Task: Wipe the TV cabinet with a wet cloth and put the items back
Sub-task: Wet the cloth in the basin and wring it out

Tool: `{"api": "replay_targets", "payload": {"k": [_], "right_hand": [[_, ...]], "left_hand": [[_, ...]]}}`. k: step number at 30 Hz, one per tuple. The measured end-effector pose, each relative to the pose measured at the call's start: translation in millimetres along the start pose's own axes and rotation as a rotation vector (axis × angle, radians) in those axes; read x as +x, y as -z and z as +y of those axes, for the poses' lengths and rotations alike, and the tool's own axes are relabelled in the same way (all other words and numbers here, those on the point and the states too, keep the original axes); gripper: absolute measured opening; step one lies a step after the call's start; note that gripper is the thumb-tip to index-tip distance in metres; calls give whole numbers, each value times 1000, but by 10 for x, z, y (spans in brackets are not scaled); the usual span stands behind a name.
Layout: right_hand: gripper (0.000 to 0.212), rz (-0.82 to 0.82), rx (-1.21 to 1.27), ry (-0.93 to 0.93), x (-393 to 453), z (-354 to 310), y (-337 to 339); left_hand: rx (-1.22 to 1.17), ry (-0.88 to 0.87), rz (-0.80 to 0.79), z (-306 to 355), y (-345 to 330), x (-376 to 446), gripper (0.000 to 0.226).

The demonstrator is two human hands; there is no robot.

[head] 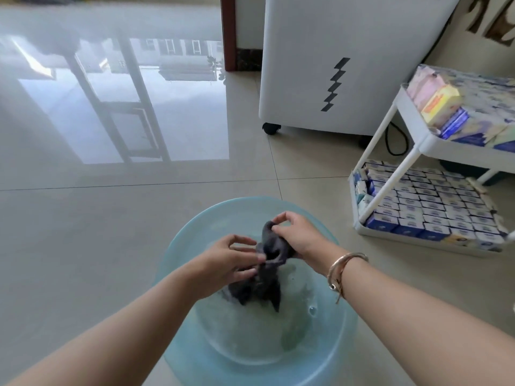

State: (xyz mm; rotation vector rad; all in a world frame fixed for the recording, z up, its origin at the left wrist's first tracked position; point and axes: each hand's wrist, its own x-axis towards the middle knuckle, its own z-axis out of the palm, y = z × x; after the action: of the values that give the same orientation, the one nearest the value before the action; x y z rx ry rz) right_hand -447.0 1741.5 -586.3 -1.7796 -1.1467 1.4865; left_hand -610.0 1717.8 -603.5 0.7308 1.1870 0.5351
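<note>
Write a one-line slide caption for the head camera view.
Both hands, left and right, grip a dark wet cloth over a blue basin of water on the tiled floor.

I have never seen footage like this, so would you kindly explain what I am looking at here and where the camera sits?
There is no machine here: one wide camera worn on a person's head looks forward and down at their two bare arms. On the tiled floor stands a pale blue basin holding water. Both hands hold a dark grey cloth above it: the left hand pinches its lower part, the right hand grips its top. To the right stands a white cart stacked with small boxes, behind it a white appliance on wheels.
</note>
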Motion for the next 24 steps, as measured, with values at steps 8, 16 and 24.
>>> {"api": "replay_targets", "payload": {"k": [8, 16, 24], "right_hand": [[36, 31, -1150, 252, -26, 320, 76], [46, -175, -825, 35, 104, 579, -78], [37, 230, -1164, 219, -22, 587, -268]], "left_hand": [[574, 35, 316, -193, -13, 32, 14], [607, -24, 387, -462, -93, 172, 11], [54, 99, 593, -600, -26, 279, 37]]}}
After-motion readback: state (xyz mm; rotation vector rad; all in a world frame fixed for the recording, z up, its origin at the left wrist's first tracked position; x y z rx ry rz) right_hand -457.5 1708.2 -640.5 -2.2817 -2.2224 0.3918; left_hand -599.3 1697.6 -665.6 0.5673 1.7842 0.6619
